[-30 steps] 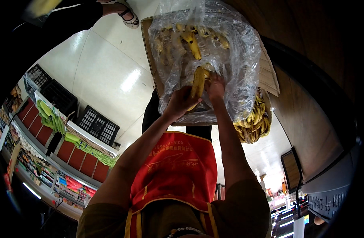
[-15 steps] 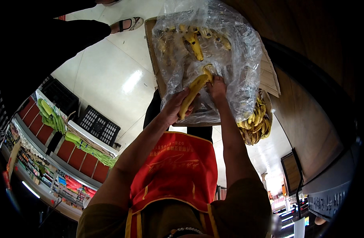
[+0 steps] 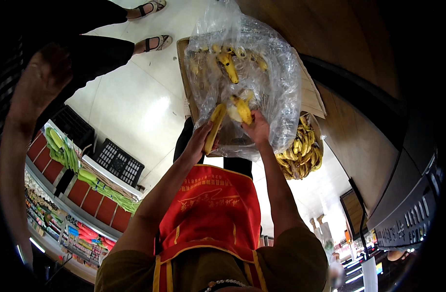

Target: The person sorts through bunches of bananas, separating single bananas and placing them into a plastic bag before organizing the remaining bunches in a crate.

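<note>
My left hand [image 3: 198, 139] is closed around a long yellow banana [image 3: 215, 126], which points up and away over the near side of a plastic-lined cardboard box. Opposite it, my right hand [image 3: 257, 129] grips a shorter yellow piece of banana or peel [image 3: 243, 109] with a pale patch; its exact form is blurred. The two yellow things are apart. Below them lies the crumpled clear plastic liner [image 3: 284, 82]. Farther in, a spotted banana [image 3: 228, 67] rests in the liner, with several others partly veiled by the plastic.
A second box of bananas [image 3: 301, 151] stands at the right, beside a brown wooden surface [image 3: 349, 117]. Black crates [image 3: 120, 161] and green vegetables [image 3: 62, 146] line the left. Another person's arm [image 3: 38, 92] and feet [image 3: 157, 44] show at the upper left.
My hands have drawn apart: the long banana stays in my left hand, while my right hand now holds the shorter yellow piece clear of it. Another person's arm has appeared at the left.
</note>
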Demonstrator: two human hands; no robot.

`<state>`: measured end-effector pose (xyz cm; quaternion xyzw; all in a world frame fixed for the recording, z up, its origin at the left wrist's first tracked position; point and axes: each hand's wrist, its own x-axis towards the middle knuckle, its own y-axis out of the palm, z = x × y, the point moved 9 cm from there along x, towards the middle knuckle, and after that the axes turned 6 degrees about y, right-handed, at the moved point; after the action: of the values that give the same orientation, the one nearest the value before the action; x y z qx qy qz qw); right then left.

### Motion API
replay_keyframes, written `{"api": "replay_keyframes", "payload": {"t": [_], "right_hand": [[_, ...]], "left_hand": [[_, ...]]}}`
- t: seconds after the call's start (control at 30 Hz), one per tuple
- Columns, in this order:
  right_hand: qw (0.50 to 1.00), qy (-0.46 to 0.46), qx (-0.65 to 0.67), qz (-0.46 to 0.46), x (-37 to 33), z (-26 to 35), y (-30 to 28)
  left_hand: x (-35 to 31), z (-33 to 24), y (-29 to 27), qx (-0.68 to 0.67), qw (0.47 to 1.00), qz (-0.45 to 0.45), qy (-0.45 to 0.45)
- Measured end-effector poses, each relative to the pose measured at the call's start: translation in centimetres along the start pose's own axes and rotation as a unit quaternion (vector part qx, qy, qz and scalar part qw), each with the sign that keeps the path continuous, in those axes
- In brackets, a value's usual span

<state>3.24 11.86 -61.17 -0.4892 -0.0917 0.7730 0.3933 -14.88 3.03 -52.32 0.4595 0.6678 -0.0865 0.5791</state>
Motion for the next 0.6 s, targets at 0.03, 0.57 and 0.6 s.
{"api": "replay_keyframes", "payload": {"t": [0.03,0.57,0.6], "right_hand": [[0.999,-0.002,-0.034,0.019,-0.4,0.3,0.5],[0.989,-0.048,-0.061,-0.122,12.7,6.2,-4.3],[0.990,-0.029,-0.060,-0.128,12.9,5.3,-4.4]], "left_hand": [[-0.1,0.2,-0.3,0.010,1.000,-0.004,0.005],[10.6,3.5,1.2,0.673,0.726,0.055,0.134],[11.6,3.5,1.3,0.692,0.698,0.058,0.176]]}}
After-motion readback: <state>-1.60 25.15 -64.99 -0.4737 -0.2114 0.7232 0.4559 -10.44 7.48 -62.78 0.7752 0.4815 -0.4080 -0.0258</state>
